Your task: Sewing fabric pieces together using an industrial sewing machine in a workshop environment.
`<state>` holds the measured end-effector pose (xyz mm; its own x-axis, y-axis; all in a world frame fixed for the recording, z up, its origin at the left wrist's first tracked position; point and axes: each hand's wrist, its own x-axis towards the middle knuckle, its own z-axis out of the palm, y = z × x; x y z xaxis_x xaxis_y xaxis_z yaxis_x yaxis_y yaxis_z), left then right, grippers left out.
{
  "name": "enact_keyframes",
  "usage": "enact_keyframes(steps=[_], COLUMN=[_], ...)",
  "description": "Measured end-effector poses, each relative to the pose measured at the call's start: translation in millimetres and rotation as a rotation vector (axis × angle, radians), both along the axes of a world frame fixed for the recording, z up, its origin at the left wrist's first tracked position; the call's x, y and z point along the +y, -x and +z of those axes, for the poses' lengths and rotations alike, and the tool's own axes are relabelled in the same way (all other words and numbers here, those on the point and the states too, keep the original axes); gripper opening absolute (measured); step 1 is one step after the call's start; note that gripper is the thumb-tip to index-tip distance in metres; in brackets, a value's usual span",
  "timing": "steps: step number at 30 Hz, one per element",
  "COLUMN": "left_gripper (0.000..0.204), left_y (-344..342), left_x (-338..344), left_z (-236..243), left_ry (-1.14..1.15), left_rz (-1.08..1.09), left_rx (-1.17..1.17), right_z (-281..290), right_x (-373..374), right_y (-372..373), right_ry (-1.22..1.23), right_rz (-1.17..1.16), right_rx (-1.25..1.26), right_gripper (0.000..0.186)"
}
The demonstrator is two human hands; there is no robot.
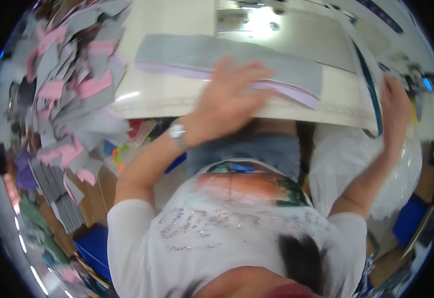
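A long grey fabric piece (177, 49) with a lilac strip (172, 71) along its near edge lies across the pale sewing table (167, 104). My left hand (232, 94) is over the middle of this piece, fingers spread and blurred, palm down near its front edge; whether it presses on the cloth I cannot tell. My right hand (395, 102) is beyond the table's right side, beside a dark teal and white band (367, 79). Its fingers are smeared and partly turned away, so whether they grip anything does not show.
A lit sewing machine (256, 22) stands at the back of the table. Heaped grey and pink fabric pieces (85, 89) fill the left side. A large translucent plastic bag (346, 164) stands below the table at right, and a blue bin (95, 248) at lower left.
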<state>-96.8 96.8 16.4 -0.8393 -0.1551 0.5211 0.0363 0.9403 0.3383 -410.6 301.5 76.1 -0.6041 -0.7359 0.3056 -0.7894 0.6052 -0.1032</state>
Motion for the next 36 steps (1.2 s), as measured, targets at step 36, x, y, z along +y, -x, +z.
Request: enact_keyframes(steps=[36], left_gripper=[0.013], left_y=[22.9], left_x=[-80.7], left_z=[-22.7], left_ry=[-0.237], left_rz=[-0.117], left_rx=[-0.063], right_z=[-48.6], right_x=[-115.1], right_y=[-95.9], right_ry=[0.16], right_rz=[0.427], right_rx=[-0.76], right_gripper=[0.042])
